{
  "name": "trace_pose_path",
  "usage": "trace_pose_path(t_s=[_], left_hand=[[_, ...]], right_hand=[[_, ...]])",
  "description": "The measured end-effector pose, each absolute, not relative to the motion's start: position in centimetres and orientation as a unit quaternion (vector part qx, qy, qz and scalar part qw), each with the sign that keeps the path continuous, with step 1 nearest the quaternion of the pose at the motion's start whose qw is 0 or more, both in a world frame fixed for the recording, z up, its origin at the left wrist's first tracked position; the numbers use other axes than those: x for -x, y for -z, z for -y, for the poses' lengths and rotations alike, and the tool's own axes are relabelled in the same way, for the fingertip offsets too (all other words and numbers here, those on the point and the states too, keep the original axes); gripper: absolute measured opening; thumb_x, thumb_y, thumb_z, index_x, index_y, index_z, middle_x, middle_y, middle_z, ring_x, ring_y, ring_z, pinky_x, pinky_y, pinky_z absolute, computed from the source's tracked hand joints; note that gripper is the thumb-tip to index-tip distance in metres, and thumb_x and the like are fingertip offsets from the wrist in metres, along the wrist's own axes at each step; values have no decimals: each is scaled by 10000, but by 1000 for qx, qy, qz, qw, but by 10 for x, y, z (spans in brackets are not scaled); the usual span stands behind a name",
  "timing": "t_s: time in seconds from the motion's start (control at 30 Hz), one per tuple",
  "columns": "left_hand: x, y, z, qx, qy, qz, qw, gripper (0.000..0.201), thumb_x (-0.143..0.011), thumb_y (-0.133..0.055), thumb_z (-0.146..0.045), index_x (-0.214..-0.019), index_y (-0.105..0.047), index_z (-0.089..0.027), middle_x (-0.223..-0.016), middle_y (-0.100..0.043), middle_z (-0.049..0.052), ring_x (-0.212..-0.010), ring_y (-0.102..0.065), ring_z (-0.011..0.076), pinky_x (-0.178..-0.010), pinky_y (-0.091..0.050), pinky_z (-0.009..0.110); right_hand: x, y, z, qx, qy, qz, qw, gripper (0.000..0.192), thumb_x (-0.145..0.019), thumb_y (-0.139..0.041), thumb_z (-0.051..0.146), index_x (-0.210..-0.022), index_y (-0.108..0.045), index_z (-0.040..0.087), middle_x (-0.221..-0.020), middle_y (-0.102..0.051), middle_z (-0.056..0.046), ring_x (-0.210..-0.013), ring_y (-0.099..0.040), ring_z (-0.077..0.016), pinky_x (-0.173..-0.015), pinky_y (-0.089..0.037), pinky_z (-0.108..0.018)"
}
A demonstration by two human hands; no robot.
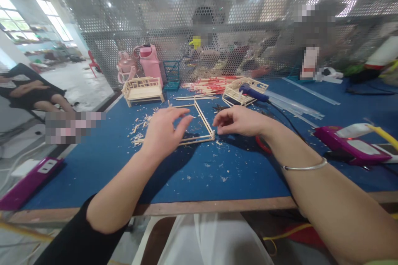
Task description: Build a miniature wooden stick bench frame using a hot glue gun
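One desk (93,178), blue-topped and wood-edged, running across in front of the person I am watching

One flat frame (203,118) of pale wooden sticks, lying on the desk below the hands; near, right and far sides visible, the rest partly hidden by the left hand; step in hand, as I judge it, putting this frame together

Two small wooden models: a bench-like model (143,91) at the back left, an open-framed model (232,92) at the back right

Two hands, bare: left hand (164,130) over the frame, thumb and fingers parted, contact with the sticks unclear; right hand (239,120) just beside the near right corner, fingers loosely curled, whether pinching anything I cannot tell; the next move probably calls for steadying that corner and a fine fingertip adjustment

One blue glue gun (259,94), resting against the open-framed model, handy should a joint need it

Many wood scraps (137,127), mostly scattered left of the frame
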State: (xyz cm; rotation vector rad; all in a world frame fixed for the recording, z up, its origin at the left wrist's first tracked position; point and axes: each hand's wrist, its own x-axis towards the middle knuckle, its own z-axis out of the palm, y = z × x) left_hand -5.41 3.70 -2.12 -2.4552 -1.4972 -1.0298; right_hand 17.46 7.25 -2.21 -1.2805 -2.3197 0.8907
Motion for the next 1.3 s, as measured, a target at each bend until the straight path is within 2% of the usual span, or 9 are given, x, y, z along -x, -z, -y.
trace_pose_path(t_s=[0.07, 0.17, 0.33, 0.47, 0.63, 0.7, 0.83, 0.97, 1.3], left_hand=[[71, 22, -32, 764, 367, 531, 5, 343, -840, -470, -418, -939, -695, -178, -927, -727, 58, -875, -639, 198, -812, -474, 301], [87, 29, -22, 740, 343, 573, -82, 374, -732, -561, -509, -828, -687, -170, -803, -721, 52, -736, -638, 192, -707, -490, 284], [86, 41, -11, 737, 280, 598, -146, 368, -680, -614, -502, -841, -640, -172, -725, -682, 32, -647, -611, 172, -632, -484, 281], [82, 43, -9, 745, 261, 602, -119, 328, -663, -620, -387, -907, -605, -167, -830, -675, 53, -747, -621, 190, -713, -496, 303], [89, 43, -9, 727, 282, 621, -74, 300, -645, -521, -236, -922, -608, -161, -906, -676, 65, -837, -621, 201, -765, -481, 305], [93, 43, -11, 696, 310, 643, -78, 280, -684, -481, -266, -898, -627, -160, -856, -686, 54, -770, -621, 191, -716, -477, 295], [97, 41, -14, 648, 338, 677, -91, 330, -752, -470, -422, -814, -671, -168, -735, -698, 31, -672, -609, 180, -660, -459, 282], [95, 38, -13, 677, 310, 657, -120, 331, -716, -536, -470, -751, -686, -177, -691, -704, 19, -635, -604, 167, -616, -448, 255], [92, 38, -11, 712, 280, 636, -103, 321, -722, -532, -465, -728, -688, -185, -669, -697, 15, -601, -580, 154, -584, -421, 245]], right_hand=[[-175, 21, -72, 457, -307, 823, 141, 181, -669, -646, 275, -808, -684, 166, -739, -679, -13, -667, -576, -130, -619, -421, -236], [-173, 20, -70, 463, -285, 832, 109, 138, -676, -649, 287, -748, -691, 177, -704, -675, 2, -659, -572, -130, -618, -411, -233], [-166, 19, -67, 477, -259, 835, 88, 100, -671, -638, 245, -720, -682, 170, -688, -669, 6, -664, -577, -133, -603, -401, -231], [-167, 20, -67, 484, -241, 839, 55, 52, -652, -644, 219, -662, -620, 174, -618, -596, 24, -596, -515, -114, -542, -367, -220], [-167, 18, -68, 532, -148, 830, 75, 169, -715, -609, 259, -615, -491, 190, -574, -510, 31, -545, -427, -99, -476, -287, -222], [-167, 16, -67, 552, -149, 815, 91, 235, -795, -531, 288, -593, -457, 192, -577, -511, 15, -537, -430, -100, -472, -290, -225], [-167, 15, -64, 567, -280, 772, 63, 300, -867, -416, 315, -596, -450, 193, -605, -552, -10, -492, -481, -101, -457, -367, -222], [-165, 19, -65, 559, -297, 773, 48, 220, -794, -506, 252, -587, -462, 193, -587, -555, 4, -455, -484, -98, -443, -403, -226], [-161, 21, -66, 567, -276, 774, 46, 237, -706, -555, 307, -509, -478, 198, -430, -446, 32, -404, -411, -94, -402, -326, -231]])
